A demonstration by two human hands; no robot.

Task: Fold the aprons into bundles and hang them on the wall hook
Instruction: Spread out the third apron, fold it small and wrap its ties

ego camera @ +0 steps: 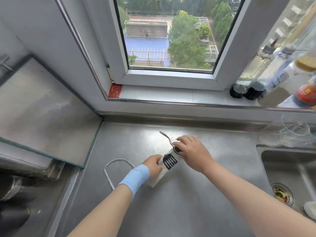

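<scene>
- Apron (168,164) folded into a narrow white strip with black utensil print, flat on steel counter (179,202), left of sink (287,168).
- Long axis diagonal: near end at lower left, far end at upper right, aimed at window sill (171,94).
- Left hand (153,164), blue wristband (135,178) on wrist, gripping strip's left edge about midway, fingers curled onto fabric.
- Right hand (191,151) clamped over far end, fingers curled down around it.
- Grey strap tail (165,135) sticking out past far end, toward window.
- Cord loop (111,168) lying on counter left of bundle.
</scene>
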